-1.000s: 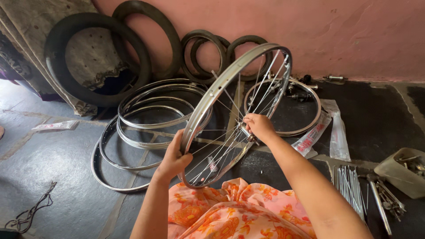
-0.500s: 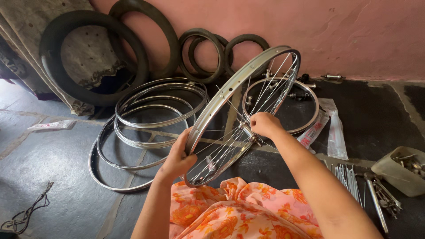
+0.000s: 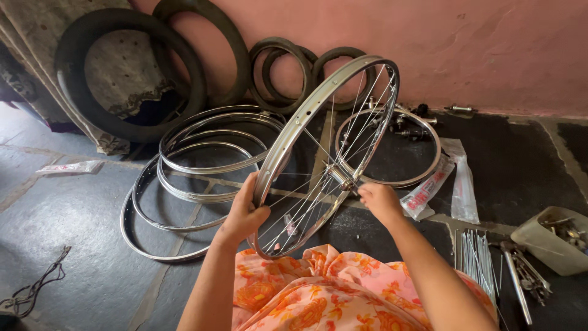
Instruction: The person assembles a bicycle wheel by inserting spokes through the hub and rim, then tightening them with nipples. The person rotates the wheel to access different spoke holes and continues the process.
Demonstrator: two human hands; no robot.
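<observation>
The spoked wheel [image 3: 324, 156] stands tilted on its rim over the person's lap, its lower edge just above the orange flowered cloth [image 3: 318, 288], its top leaning away toward the pink wall [image 3: 490, 49]. The left hand [image 3: 244, 211] is closed round the near side of the rim, thumb over the top. The right hand [image 3: 380, 201] has moved: a second ago it was up among the spokes, higher on the wheel; now it sits lower, just beside the hub [image 3: 340, 178], fingers curled as if pinching something small (whether it actually holds a spoke end or nipple I cannot tell). The wheel itself has swung a little, its top further to the right than before. My reading is that the hand has finished at one spoke and come in to the hub end for another.

Behind it bare rims [image 3: 202, 159] lie stacked on the stone floor [image 3: 73, 233], dark tyres [image 3: 122, 67] lean against the wall, and toward the floor's right edge lie a bundle of loose spokes [image 3: 474, 257] and a tub of small parts [image 3: 551, 236].
</observation>
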